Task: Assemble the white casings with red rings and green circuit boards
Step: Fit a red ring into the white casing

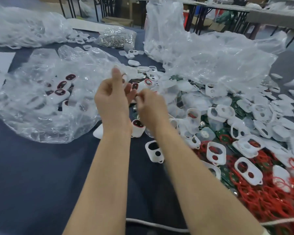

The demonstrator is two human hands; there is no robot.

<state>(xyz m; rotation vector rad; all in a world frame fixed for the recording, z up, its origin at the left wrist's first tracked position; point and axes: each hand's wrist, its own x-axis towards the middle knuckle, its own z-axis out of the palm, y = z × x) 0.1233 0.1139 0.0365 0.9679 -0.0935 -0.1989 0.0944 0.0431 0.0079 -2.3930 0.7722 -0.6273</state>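
Head view: my left hand (113, 95) raises a clear cover (124, 78) so my right hand (151, 104), pinched, contents unclear, can work on it.

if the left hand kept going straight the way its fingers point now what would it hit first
Probably the clear plastic bag of finished casings: the left hand points up and away toward its near edge. Depth is unclear, so it might pass just above.

1. No text, label, brand, number or sign can be read anywhere in the view.
2. The white sheet of paper (0, 65) at the left edge of the table (41, 167) shows no legible writing.
3. The green circuit boards (227, 133) carry markings too small and blurred to read.
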